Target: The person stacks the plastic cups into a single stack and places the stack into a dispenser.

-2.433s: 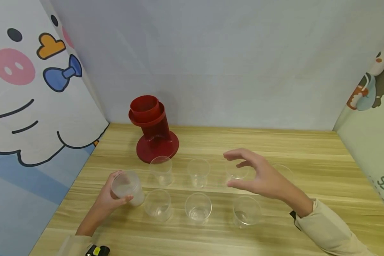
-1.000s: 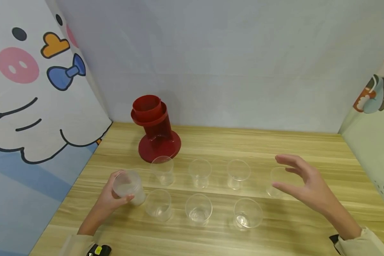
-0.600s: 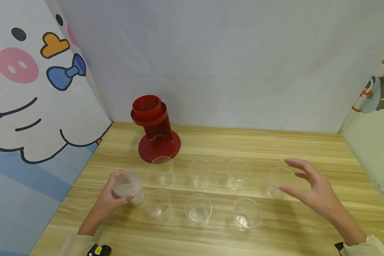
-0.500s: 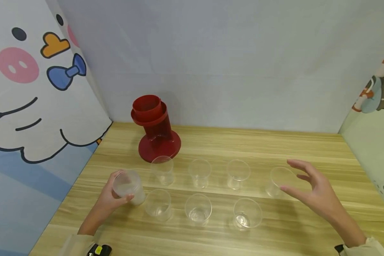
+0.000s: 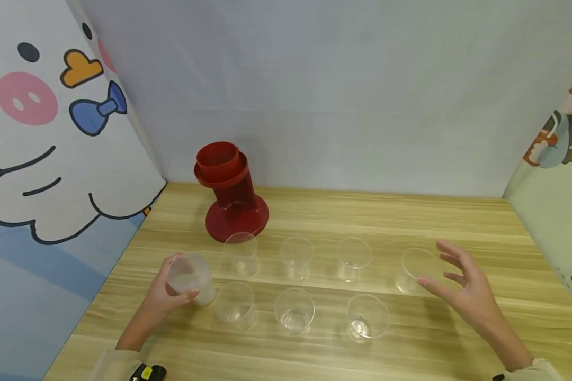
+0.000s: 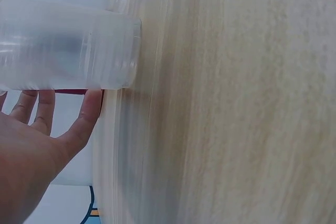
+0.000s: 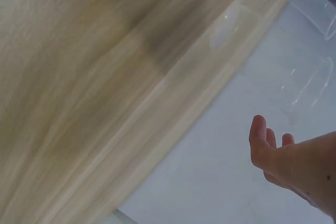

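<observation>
At the left of the head view, the left hand (image 5: 164,293) grips a stack of clear plastic cups (image 5: 197,280) that stands on the table; the left wrist view shows the stack (image 6: 68,45) against the fingers and thumb of that hand (image 6: 42,140). The right hand (image 5: 472,296) is beside the rightmost clear cup (image 5: 412,270), fingers spread and thumb near its rim; whether it touches cannot be told. In the right wrist view, the hand (image 7: 289,161) is near a faint clear cup (image 7: 307,90).
Several single clear cups stand in two rows, among them one at back left (image 5: 243,256) and one at front right (image 5: 367,320). Behind them stands a red holder (image 5: 233,185) on a round base. A pale wall (image 5: 338,106) rises behind the wooden table (image 5: 362,211).
The right hand has moved right from above the back row to the outer side of the rightmost cup, lately with small finger shifts. The left hand has kept its grip on the stack.
</observation>
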`<state>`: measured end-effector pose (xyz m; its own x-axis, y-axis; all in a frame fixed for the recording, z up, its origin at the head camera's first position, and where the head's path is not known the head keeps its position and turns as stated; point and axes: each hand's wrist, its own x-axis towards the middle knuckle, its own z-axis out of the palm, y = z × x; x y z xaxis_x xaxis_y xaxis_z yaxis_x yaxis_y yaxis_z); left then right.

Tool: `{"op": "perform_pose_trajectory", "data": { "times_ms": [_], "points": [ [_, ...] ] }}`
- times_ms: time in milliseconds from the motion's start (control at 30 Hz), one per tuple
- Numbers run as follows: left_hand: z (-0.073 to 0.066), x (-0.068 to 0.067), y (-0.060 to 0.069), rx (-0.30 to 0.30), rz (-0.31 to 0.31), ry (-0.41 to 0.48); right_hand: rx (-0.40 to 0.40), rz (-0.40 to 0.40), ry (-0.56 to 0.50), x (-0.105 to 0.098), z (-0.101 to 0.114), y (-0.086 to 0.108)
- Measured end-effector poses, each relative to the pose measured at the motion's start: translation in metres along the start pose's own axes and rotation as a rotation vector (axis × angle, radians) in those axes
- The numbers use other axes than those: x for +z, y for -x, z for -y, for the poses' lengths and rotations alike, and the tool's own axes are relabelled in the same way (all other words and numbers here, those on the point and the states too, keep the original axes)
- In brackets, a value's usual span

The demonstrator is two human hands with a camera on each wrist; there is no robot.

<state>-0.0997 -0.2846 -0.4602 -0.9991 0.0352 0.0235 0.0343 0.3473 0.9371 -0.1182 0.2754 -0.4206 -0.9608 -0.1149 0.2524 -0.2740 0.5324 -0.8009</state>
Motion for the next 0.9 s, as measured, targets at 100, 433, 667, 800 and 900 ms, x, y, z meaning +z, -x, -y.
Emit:
{"op": "perform_pose_trajectory", "data": {
  "times_ms": [100,433,667,800,900],
  "points": [
    [0.000,0.000,0.000,-0.006,-0.003,0.002,0.021,0.010,-0.018,0.005,-0.006,0.002],
    [0.000,0.000,-0.001,-0.013,-0.009,-0.015,0.123,-0.004,-0.088,0.020,-0.016,0.007],
    [-0.001,0.000,0.000,-0.015,-0.010,-0.013,0.171,-0.036,-0.126,0.029,-0.019,0.008],
    [-0.002,0.001,0.000,-0.018,-0.006,0.002,0.183,-0.039,-0.146,0.032,-0.019,0.007],
    [-0.002,0.001,0.001,-0.015,-0.006,0.006,0.177,-0.045,-0.160,0.033,-0.019,0.007]
  ]
}}
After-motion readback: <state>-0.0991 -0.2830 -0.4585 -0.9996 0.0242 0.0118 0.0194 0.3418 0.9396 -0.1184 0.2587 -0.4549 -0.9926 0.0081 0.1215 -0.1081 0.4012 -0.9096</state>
